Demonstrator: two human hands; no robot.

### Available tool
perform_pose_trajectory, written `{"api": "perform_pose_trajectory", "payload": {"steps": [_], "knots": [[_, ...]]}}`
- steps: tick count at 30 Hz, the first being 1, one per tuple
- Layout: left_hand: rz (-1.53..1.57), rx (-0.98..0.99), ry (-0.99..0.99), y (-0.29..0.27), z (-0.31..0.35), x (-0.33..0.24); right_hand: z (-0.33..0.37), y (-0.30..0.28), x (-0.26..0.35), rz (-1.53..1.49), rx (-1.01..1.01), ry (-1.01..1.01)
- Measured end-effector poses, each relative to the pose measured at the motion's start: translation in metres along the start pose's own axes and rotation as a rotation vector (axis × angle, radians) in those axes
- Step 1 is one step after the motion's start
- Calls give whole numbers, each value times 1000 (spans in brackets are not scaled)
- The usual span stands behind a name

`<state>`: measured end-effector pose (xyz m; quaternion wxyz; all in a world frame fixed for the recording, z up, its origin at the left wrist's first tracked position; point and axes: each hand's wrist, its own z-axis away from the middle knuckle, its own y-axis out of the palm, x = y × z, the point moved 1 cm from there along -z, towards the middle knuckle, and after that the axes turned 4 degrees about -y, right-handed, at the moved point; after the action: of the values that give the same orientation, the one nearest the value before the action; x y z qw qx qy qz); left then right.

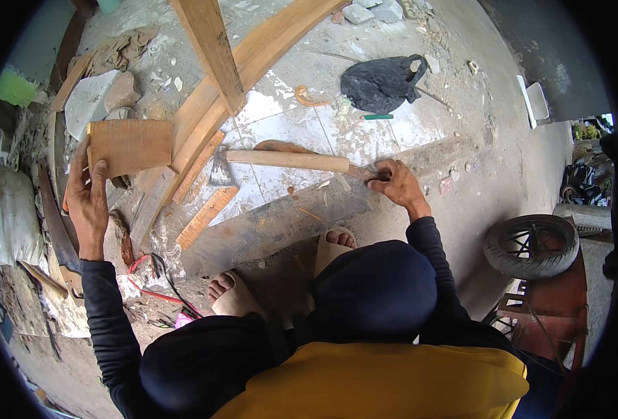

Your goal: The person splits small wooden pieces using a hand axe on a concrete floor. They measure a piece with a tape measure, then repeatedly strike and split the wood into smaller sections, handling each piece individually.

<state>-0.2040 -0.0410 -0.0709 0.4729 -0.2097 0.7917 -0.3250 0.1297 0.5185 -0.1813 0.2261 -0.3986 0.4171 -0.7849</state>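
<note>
My left hand [91,192] grips a flat squared wooden block [131,148], thumb on its near face, lifted at the left beside the long beams. A hatchet [288,160] with a pale wooden handle lies across the white tiles, its metal head toward the left. Just past the handle's end is my right hand [398,187], low at the edge of the tiles. Its fingers are curled together around the end of a thin brownish piece, whose kind I cannot make out.
Long wooden beams [267,49] run diagonally ahead, with an upright post [211,56]. A black plastic bag [382,84] and a green pencil-like stick [378,117] lie beyond the hatchet. A handsaw [57,216] rests at the left. A wheel [532,246] stands at the right.
</note>
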Motion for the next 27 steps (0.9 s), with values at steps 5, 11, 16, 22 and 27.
{"api": "perform_pose_trajectory", "payload": {"steps": [5,11,16,22,27], "knots": [[158,138,-52,9,-19,5,17,20,-13,45,-81,-66],[84,162,-134,2,-37,17,28,1,1,-115,108,-129],[309,260,-185,-7,-56,25,43,-49,15,-64,57,19],[171,279,-221,-46,-92,-8,77,-107,45,-137,148,199],[6,133,-67,-64,-85,-42,90,-110,56,-213,151,347]]}}
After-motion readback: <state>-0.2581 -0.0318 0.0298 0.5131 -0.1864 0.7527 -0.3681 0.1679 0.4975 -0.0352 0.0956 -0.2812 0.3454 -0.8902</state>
